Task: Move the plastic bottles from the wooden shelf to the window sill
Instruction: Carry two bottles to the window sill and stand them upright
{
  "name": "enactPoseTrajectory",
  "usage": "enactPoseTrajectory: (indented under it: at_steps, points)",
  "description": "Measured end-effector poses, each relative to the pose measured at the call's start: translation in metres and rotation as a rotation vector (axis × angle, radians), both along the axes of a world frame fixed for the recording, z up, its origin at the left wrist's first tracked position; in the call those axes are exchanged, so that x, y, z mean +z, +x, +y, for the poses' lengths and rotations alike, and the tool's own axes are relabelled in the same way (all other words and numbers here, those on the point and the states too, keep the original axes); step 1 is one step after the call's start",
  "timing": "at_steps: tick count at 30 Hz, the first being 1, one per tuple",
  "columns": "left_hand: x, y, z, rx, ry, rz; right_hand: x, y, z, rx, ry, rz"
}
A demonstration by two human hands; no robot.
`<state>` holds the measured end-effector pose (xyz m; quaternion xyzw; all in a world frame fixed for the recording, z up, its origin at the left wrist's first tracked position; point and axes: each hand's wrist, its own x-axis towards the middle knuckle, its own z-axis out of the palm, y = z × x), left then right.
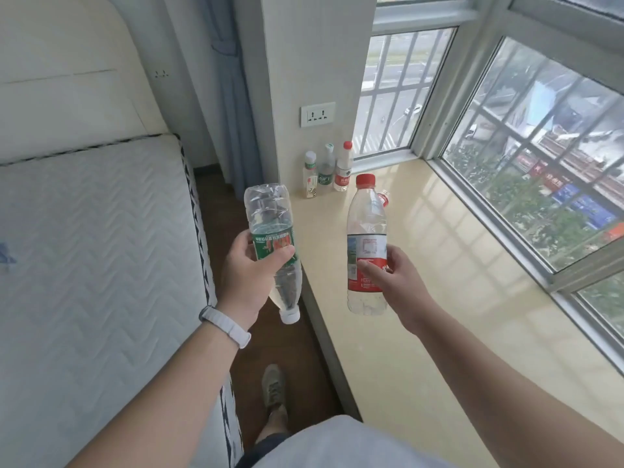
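My left hand point(250, 275) grips a clear bottle with a green label point(270, 231), held upside down with its white cap pointing at the floor. My right hand point(391, 275) holds a clear bottle with a red cap and red label point(366, 244) upright, above the near edge of the beige window sill point(456, 265). Three small bottles stand in a row at the sill's far end by the wall: one with a pale label point(310, 177), one with a green label point(326, 172) and one with a red label point(343, 168). Another red cap point(385, 197) peeks out behind the held red bottle.
A mattress point(94, 265) lies along the left, with a narrow strip of wooden floor point(256, 339) between it and the sill. A wall socket point(317, 113) sits above the standing bottles. Barred windows point(540, 163) run along the sill's right side. My shoe point(273, 386) is on the floor.
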<state>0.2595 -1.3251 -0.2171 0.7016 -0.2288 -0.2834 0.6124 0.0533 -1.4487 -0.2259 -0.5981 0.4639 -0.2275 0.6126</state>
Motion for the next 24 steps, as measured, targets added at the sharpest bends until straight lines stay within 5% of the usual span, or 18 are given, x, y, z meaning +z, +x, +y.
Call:
enactPoseTrajectory:
  at_steps: [12, 24]
  points:
    - [-0.013, 0.158, -0.112, -0.107, 0.018, 0.067, 0.006, 0.141, -0.092, -0.092, -0.054, 0.041]
    - [-0.023, 0.198, -0.182, -0.278, 0.056, 0.081, -0.010, 0.167, -0.139, -0.248, -0.033, 0.062]
